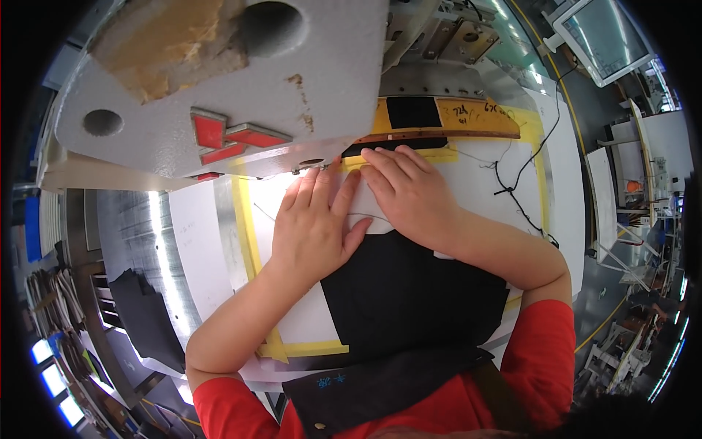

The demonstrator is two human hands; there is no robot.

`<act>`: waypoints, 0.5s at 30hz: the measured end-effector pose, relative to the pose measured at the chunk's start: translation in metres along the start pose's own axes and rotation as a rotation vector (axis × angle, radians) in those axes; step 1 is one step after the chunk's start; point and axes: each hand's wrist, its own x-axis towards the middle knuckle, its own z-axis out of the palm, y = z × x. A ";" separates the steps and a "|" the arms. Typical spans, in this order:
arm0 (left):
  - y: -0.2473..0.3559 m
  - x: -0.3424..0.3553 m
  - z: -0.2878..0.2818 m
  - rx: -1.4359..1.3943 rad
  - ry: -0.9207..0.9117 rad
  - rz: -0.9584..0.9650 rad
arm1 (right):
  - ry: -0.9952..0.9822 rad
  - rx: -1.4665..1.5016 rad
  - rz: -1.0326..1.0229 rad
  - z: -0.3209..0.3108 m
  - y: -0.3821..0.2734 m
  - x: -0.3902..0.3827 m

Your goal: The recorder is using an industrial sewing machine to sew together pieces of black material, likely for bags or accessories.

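Observation:
My left hand [311, 223] lies palm down on a white sheet [303, 318] edged with yellow tape, fingers stretched out, tips close under the grey machine head [241, 80]. Beside it, my right hand [413, 197] lies flat too, its fingertips at a yellow strip in front of a yellow bar [479, 117]. No grasped object shows in either hand. A black fabric piece [417, 300] spreads from below my hands toward my body. What lies under my palms and fingertips is hidden, and the machine head covers part of the area beyond.
A loose black cord [523, 197] trails across the white surface at right. Dark fabric pieces [146, 318] lie at the left, by a metal surface [139, 234]. A screen [603, 40] stands at far right. The machine head hangs low above my left fingers.

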 end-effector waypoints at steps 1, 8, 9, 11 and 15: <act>0.000 0.000 0.000 0.009 -0.014 -0.006 | -0.009 -0.002 -0.003 -0.001 -0.001 0.000; 0.003 -0.002 0.002 -0.034 -0.032 -0.034 | -0.062 -0.044 -0.028 -0.002 -0.004 -0.003; 0.003 -0.003 0.002 -0.032 -0.035 -0.042 | -0.062 -0.045 -0.025 -0.003 -0.005 -0.003; 0.004 -0.004 0.001 -0.029 -0.039 -0.049 | -0.075 -0.052 -0.027 -0.004 -0.006 -0.003; 0.006 -0.003 -0.002 -0.007 -0.049 -0.057 | -0.075 -0.043 -0.023 -0.003 -0.007 -0.003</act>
